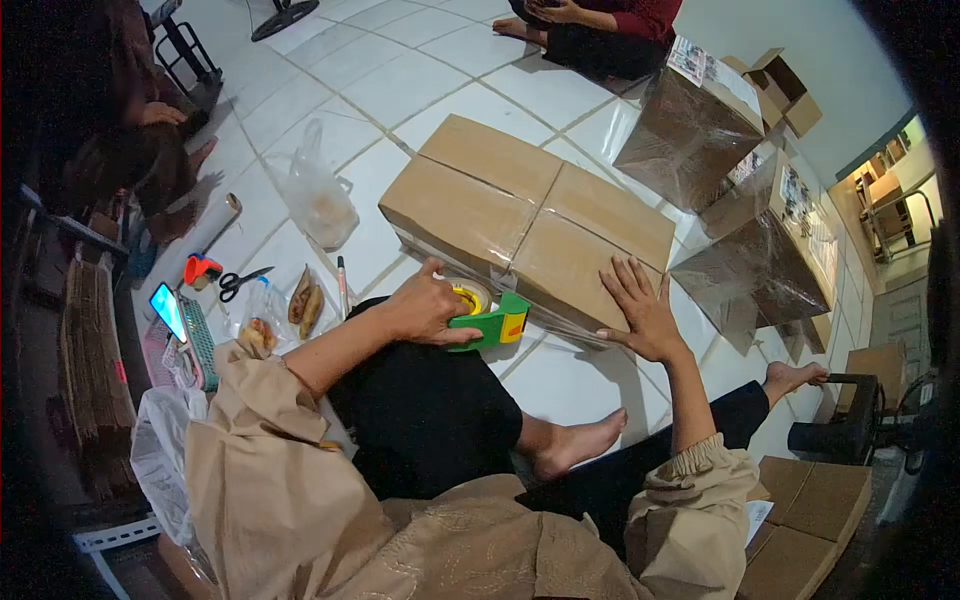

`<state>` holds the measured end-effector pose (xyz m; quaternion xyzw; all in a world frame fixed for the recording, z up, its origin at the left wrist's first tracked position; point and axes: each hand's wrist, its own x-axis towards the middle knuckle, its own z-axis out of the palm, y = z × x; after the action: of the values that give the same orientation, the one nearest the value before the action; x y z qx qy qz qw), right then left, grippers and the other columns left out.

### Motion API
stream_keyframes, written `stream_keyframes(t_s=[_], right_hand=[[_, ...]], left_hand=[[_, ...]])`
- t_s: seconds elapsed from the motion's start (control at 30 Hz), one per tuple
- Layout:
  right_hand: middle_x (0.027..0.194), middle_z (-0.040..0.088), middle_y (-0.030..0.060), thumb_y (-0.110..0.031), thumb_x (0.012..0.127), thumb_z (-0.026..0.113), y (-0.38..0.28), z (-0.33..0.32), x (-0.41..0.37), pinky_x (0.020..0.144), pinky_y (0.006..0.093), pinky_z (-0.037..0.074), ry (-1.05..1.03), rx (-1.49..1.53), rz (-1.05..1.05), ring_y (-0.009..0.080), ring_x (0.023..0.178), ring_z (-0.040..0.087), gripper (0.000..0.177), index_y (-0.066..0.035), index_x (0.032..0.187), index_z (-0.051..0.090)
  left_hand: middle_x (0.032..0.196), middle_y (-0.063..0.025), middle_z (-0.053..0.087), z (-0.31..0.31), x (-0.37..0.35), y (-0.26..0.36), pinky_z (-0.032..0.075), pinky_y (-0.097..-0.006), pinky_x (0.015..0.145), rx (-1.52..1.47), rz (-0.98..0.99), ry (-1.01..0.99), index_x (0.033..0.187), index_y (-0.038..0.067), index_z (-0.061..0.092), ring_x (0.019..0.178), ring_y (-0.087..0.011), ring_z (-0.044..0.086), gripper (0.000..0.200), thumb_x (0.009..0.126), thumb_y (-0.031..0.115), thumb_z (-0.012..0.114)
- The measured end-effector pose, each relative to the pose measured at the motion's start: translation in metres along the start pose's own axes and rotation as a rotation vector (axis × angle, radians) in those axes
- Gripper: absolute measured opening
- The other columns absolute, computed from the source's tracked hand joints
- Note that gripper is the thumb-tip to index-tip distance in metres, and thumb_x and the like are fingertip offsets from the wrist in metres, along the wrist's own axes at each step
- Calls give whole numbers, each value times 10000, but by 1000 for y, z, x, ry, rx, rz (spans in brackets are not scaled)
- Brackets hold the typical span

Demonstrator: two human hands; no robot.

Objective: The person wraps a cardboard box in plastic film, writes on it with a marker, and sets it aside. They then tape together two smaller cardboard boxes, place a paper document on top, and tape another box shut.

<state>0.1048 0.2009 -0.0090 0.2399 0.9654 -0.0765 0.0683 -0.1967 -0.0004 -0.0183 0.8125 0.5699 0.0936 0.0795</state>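
A closed cardboard box (480,215) lies on the tiled floor in front of me, with clear tape along its top seam and near side. My left hand (428,305) is closed around a green tape dispenser (490,328) with a yellow-cored roll, held against the box's near side. Flat on the right part of the box top, my right hand (643,312) has its fingers spread and holds nothing. Left of the dispenser a marker pen (342,285) lies on the floor.
Scissors (243,283), a red tape dispenser (202,269), a phone (167,310) on a basket and plastic bags (318,195) lie at left. Wrapped boxes (690,125) stand at right. Two other people sit nearby. A fan base (285,18) is at the back.
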Motion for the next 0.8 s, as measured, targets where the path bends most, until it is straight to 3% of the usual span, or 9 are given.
stream_keyframes(t_s=[0.2,0.3,0.37,0.43,0.5,0.6,0.73,0.8], right_hand=[[1513,99,11,-639,663,594,7,-3,4,1049,635,-11,-22,31,12,261,1392,63,924,-264,1424,229],[1512,104,12,-638,654,600,8,-8,7,1051,632,-16,-39,49,31,259,1392,64,929,-261,1422,237],[1508,136,-1,-590,643,638,10,-8,7,1055,628,7,-11,69,20,249,1389,91,916,-283,1416,254],[1507,139,-1,-593,632,643,9,-10,7,1052,633,10,-19,80,30,250,1389,92,925,-281,1414,259],[1507,141,-2,-597,621,647,9,-9,9,1050,637,12,-26,83,32,252,1389,92,935,-280,1413,263],[1507,140,0,-605,604,654,9,-10,10,1050,638,5,-30,73,38,257,1389,93,954,-277,1411,267],[1508,137,5,-603,602,657,11,-8,10,1045,643,1,-15,67,40,263,1388,98,951,-274,1409,275],[1504,155,12,-576,618,663,10,-8,10,1045,643,-1,4,87,25,268,1387,103,922,-271,1404,289]], left_hand=[[567,-81,558,-24,11,-21,333,-454,822,74,60,97,624,112,630,599,-259,553,445,767,527,557],[573,-72,560,-31,-10,-47,335,-442,798,79,41,-1,622,117,630,601,-254,544,425,748,519,578],[598,-73,581,-40,-42,-71,327,-431,802,65,-130,-70,627,119,633,607,-245,549,420,738,521,586],[605,-72,588,-36,-85,-114,315,-421,808,104,-184,44,638,118,637,614,-239,554,414,730,519,594],[629,-70,598,-40,-120,-148,305,-414,818,250,-275,-21,646,117,640,646,-227,568,402,728,508,604],[676,-75,616,-47,-130,-170,306,-413,821,303,-403,-50,657,113,640,685,-217,580,391,731,496,608],[746,-88,632,-32,-113,-189,308,-415,824,339,-300,183,651,102,613,699,-237,580,401,745,492,595],[758,-89,634,-22,-111,-191,308,-415,828,324,-353,149,647,101,607,709,-241,582,404,745,493,594]])
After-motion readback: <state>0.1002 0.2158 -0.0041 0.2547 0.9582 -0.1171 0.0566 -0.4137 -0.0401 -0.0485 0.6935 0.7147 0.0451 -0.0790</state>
